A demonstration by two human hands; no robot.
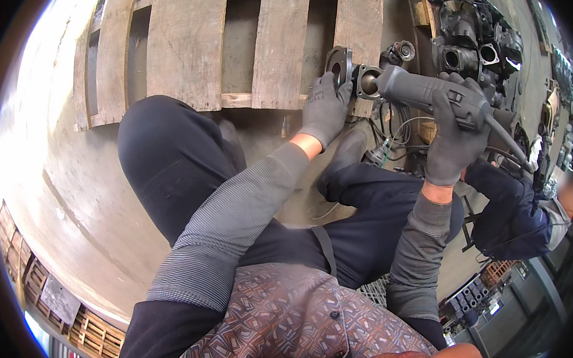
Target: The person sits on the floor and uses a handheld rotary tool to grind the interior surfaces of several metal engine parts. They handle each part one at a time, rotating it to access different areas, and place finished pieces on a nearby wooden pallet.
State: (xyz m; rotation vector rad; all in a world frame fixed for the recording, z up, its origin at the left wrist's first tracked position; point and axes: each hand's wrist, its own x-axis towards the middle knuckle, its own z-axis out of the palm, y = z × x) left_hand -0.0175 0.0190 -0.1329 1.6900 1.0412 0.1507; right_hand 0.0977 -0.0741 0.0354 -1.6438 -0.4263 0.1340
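Note:
My left hand [325, 111], in a grey work glove, grips a dark metal casting [338, 61] with a round flange at the pallet's near right corner. A second flanged opening [365, 83] of shiny bare metal faces right. My right hand [454, 138], gloved too, is wrapped round the grey body of a corded power grinder [418, 93]. The grinder lies nearly level, its front end pointing left against or close before that opening; the exact contact is hidden. Its thick cord [511, 142] runs off to the lower right.
The wooden pallet [186, 48] has wide gaps between its boards. Many dark metal castings [463, 33] are piled at the far right. Cables [397, 131] and a green-and-clear connector [377, 153] lie on the floor below the grinder. Another person [518, 212] sits at right.

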